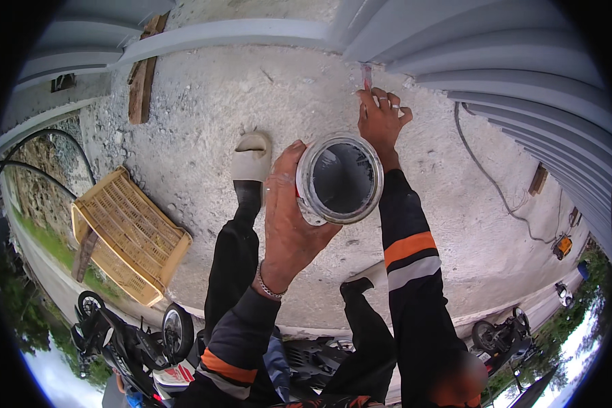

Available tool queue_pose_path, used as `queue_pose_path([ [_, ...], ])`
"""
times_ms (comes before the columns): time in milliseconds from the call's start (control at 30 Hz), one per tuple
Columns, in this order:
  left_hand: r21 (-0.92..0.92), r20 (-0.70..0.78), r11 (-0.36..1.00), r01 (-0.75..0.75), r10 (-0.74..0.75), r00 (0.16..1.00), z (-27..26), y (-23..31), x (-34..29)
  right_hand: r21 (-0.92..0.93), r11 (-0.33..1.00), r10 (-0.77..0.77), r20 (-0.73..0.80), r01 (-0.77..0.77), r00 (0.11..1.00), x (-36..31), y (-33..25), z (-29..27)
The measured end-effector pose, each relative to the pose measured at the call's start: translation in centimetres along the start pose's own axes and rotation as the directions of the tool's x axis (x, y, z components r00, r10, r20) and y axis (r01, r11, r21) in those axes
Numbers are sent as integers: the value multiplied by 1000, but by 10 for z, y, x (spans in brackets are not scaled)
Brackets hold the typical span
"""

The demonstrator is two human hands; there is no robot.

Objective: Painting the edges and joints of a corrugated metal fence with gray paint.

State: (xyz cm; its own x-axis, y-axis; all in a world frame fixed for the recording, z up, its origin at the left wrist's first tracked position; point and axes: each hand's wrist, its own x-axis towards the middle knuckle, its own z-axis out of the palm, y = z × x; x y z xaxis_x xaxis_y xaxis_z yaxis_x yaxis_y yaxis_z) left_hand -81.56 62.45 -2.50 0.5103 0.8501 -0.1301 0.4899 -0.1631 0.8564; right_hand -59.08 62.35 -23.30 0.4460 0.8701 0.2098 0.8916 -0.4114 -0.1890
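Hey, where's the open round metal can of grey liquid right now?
In the head view, the open round metal can of grey liquid is just right of centre, held in the left hand, below and left of the right hand.

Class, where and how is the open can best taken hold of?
Take the open can by its rounded outer wall, coming from the person's left, as the left hand does. Its wide mouth faces the camera, so a side hold would likely keep fingers out of the grey interior.
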Motion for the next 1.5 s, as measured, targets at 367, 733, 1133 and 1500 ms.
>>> queue_pose_path([
  [367, 24, 78, 999, -31, 29, 997, 25, 7, -5, 40, 997, -61, -15, 61, 998, 18, 18, 1],
  [733, -60, 129, 998, 0, 7, 992, 27, 1, -8, 144, 988, 63, -33, -58, 997, -78, 22, -35],
  [1133, -57, 135, 997, 44, -36, 990, 9, -2, 17, 138, 990, 10, -14, -8, 1000, 14, -14, 5],
  [1500, -62, 226, 991, -115, 126, 966, 29, -10, 1, 201, 723, 632, 194, -661, 751, -249, -22, -144],
])
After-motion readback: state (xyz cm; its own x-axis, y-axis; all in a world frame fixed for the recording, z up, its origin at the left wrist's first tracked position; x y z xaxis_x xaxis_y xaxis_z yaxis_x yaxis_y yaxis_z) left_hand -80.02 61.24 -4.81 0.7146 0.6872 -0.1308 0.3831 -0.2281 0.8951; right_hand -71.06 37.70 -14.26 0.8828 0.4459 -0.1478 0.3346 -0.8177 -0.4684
